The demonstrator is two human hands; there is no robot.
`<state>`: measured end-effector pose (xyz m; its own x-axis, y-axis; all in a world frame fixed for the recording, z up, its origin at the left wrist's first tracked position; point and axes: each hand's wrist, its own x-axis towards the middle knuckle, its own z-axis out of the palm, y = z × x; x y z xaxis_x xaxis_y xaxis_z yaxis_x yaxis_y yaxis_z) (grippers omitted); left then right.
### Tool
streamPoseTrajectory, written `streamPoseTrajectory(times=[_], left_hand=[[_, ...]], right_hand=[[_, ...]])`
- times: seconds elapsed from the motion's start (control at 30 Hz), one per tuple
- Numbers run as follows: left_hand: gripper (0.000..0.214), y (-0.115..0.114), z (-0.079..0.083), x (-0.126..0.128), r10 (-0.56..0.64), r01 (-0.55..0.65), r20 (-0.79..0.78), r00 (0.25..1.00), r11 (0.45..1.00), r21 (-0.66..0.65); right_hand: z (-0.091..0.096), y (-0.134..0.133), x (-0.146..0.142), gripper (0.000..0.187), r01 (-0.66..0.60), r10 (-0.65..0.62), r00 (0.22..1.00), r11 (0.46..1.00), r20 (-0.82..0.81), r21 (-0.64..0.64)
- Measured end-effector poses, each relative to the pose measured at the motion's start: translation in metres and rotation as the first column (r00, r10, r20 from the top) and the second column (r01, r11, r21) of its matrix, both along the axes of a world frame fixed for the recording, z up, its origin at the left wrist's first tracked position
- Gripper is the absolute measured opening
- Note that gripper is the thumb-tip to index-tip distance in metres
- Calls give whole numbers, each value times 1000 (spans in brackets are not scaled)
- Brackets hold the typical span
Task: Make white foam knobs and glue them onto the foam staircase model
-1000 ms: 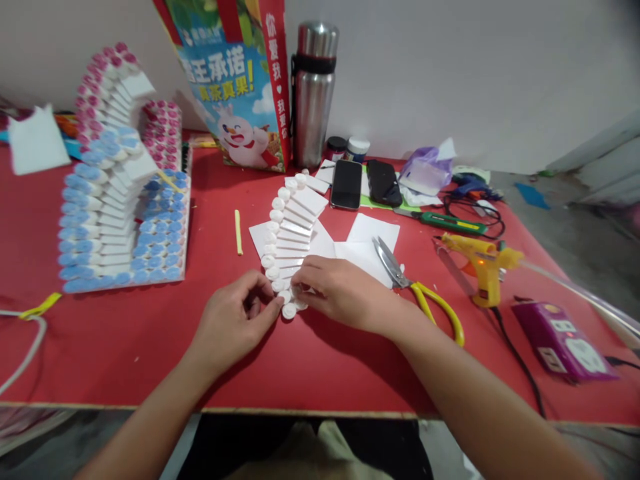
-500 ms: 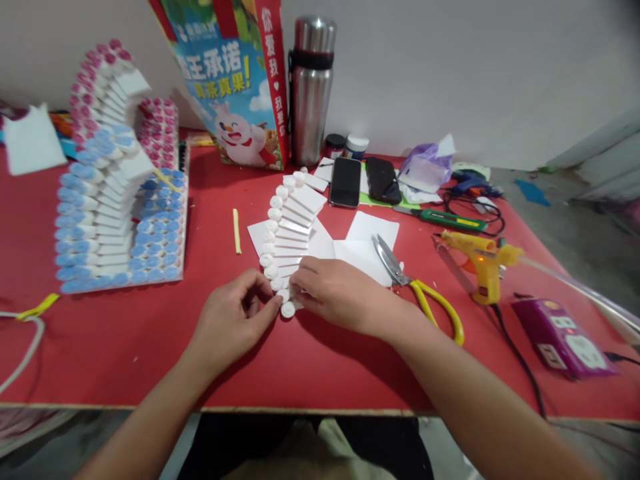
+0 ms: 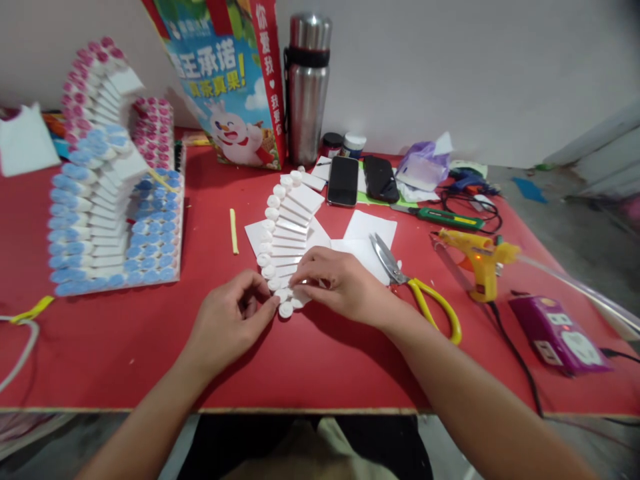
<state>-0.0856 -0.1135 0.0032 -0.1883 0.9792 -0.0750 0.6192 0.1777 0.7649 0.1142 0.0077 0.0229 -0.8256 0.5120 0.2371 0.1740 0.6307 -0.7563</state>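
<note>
A curved white stair model (image 3: 293,230) lies on the red table, with small white rolled rosettes (image 3: 269,243) along its left edge. My left hand (image 3: 233,317) is closed at the lower left of the model, its thumb and fingers against the end rosettes. Across the lower steps reaches my right hand (image 3: 340,283), thumb and fingertips pinched together close to the lowest rosettes. Whatever lies between those right fingertips is too small and covered to make out. Beneath and beside the model are white card pieces (image 3: 357,250).
Yellow-handled scissors (image 3: 420,293), a yellow glue gun (image 3: 475,257), a green utility knife (image 3: 447,218) and a purple box (image 3: 560,337) sit to the right. A blue-and-white stair model (image 3: 85,227) stands left. Behind are a steel flask (image 3: 307,93), a phone (image 3: 343,180) and a printed bag (image 3: 225,87).
My right hand's fingers have shifted and spread slightly at the lower end of the stair model, showing more of its lowest step. My left hand stays against the rosettes. The view has shifted slightly.
</note>
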Motion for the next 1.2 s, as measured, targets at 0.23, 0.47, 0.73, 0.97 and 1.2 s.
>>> streamPoseTrajectory(times=[0.23, 0.47, 0.73, 0.97, 1.2], left_hand=[[27, 3, -2, 0, 6, -5, -22, 1000, 1000, 18], [25, 2, -1, 0, 7, -6, -21, 1000, 999, 38], [11, -7, -2, 1, -84, 108, -77, 993, 911, 399], [36, -5, -11, 5, -197, 372, -407, 892, 832, 412], [35, -4, -12, 5, -188, 360, -398, 898, 836, 415]], right_hand=[[-3, -6, -8, 9, -11, 7, 999, 997, 53, 73], [2, -5, -4, 11, -24, 13, 997, 992, 82, 127], [18, -22, 18, 15, 28, -35, 998, 990, 53, 138], [-12, -40, 17, 20, 35, -68, 989, 971, 134, 238], [-19, -35, 15, 20, 27, -35, 999, 968, 28, 250]])
